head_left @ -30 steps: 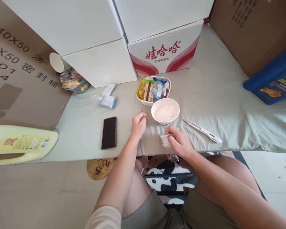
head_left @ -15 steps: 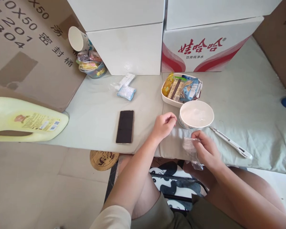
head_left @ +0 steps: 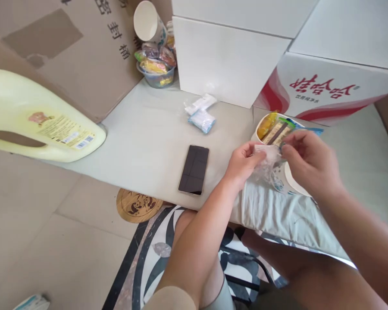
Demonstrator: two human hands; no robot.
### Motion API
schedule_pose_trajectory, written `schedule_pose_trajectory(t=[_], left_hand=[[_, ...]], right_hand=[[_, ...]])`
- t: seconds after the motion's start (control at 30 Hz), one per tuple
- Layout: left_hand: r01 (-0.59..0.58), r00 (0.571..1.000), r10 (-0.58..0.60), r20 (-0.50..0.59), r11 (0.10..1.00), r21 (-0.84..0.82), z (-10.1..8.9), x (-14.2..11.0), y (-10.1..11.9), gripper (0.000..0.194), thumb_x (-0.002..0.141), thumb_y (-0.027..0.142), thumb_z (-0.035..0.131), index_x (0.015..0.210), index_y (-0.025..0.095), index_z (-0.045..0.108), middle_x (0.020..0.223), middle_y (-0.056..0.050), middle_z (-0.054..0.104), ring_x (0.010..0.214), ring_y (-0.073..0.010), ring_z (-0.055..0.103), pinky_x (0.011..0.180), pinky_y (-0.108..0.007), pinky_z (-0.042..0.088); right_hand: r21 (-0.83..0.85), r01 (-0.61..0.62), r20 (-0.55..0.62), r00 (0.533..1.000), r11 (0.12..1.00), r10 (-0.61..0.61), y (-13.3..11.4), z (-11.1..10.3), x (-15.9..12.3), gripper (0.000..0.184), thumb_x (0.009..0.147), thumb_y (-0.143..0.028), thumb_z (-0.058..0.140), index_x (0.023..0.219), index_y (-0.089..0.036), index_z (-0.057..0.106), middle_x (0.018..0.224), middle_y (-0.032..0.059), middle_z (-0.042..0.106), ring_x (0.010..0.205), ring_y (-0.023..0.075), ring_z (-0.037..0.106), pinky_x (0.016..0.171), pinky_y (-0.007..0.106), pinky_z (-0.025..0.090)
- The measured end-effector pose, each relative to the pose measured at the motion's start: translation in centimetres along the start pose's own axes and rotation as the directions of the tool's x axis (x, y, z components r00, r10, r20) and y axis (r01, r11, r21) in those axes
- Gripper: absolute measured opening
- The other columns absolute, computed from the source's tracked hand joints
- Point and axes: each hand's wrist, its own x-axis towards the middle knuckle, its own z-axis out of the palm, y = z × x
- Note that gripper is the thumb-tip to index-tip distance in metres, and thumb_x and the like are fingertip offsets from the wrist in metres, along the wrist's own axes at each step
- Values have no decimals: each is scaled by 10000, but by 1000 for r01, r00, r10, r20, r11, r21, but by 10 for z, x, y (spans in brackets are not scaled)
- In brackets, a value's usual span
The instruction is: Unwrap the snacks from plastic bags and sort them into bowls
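A crinkled see-through plastic wrapper [head_left: 265, 165] is stretched between my two hands. My left hand [head_left: 243, 162] pinches its left end between thumb and fingers. My right hand [head_left: 315, 161] is closed at the wrapper's right end, with thumb and fingertips together. Behind and below the wrapper stands a white paper bowl [head_left: 283, 178], partly covered by my right hand. Just beyond my hands is a white tub [head_left: 258, 134] of packaged snacks [head_left: 278, 131], also partly hidden.
A dark phone [head_left: 194, 170] lies left of my left hand. Small plastic packets [head_left: 202, 120] are farther back. A yellow jug [head_left: 61, 125] lies at the left. Behind are a snack bowl [head_left: 157, 79] with a paper cup [head_left: 146, 21] above, and white boxes [head_left: 220, 60].
Both hands have risen and come together over the bowl. My left hand has taken hold of the wrapper that my right hand held low by the edge. The view has turned left.
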Motion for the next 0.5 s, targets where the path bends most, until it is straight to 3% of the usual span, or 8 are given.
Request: schedule_pose_trajectory(t=[0.07, 0.13, 0.2, 0.27, 0.37, 0.43, 0.5], left_hand=[[-20, 984, 46, -170, 988, 150, -10, 3, 5, 153, 743, 170, 629, 895, 167, 623, 802, 3, 636, 712, -117, 576, 695, -242, 437], [-13, 966, 109, -235, 925, 379, -18, 4, 9, 155, 735, 150, 606, 886, 176, 627, 819, -10, 642, 755, -148, 587, 719, -265, 437], [1, 968, 145, -205, 814, 580, -23, 2, 13, 168, 735, 152, 602, 897, 190, 633, 852, -25, 660, 807, -184, 605, 750, -291, 443], [14, 980, 130, -149, 708, 706, -25, -1, 14, 155, 751, 171, 596, 899, 201, 631, 867, -38, 673, 828, -213, 619, 761, -312, 453], [69, 991, 53, -126, 604, 794, -27, -1, 10, 105, 752, 197, 616, 857, 199, 613, 833, -61, 677, 812, -245, 619, 727, -329, 464], [92, 990, 34, -138, 589, 803, -30, 1, 6, 124, 728, 192, 645, 845, 196, 603, 832, -82, 676, 825, -268, 612, 716, -342, 462], [31, 995, 49, -89, 688, 725, -33, 2, 3, 171, 705, 167, 654, 865, 199, 607, 845, -94, 669, 851, -285, 602, 729, -355, 456]], right_hand=[[-45, 57, 30, 998, 997, -56, -19, 22, 30, 88, 816, -293, 547, 888, -267, 590, 824, 29, 664, 729, 215, 638, 670, 377, 526], [-74, 138, 164, 979, 988, -124, -39, 55, 62, 152, 803, -274, 552, 942, -239, 604, 946, 71, 690, 872, 243, 659, 799, 417, 532], [-117, 167, 324, 938, 979, -121, -54, 93, 91, 273, 795, -299, 592, 1050, -202, 602, 1105, 114, 678, 996, 275, 650, 876, 450, 519], [-211, 173, 426, 902, 962, -69, -63, 131, 114, 512, 758, -380, 682, 1209, -173, 555, 1296, 167, 600, 1112, 331, 609, 932, 495, 492], [-330, 183, 554, 832, 926, 33, -65, 172, 128, 703, 724, -390, 740, 1324, -132, 478, 1318, 216, 565, 1186, 395, 564, 958, 535, 465], [-354, 191, 554, 832, 916, 41, -63, 184, 127, 668, 736, -325, 728, 1320, -121, 475, 1277, 217, 580, 1197, 410, 552, 957, 554, 459], [-331, 203, 505, 863, 922, -10, -61, 180, 123, 592, 741, -259, 704, 1280, -126, 498, 1222, 199, 600, 1189, 412, 550, 945, 571, 462]])
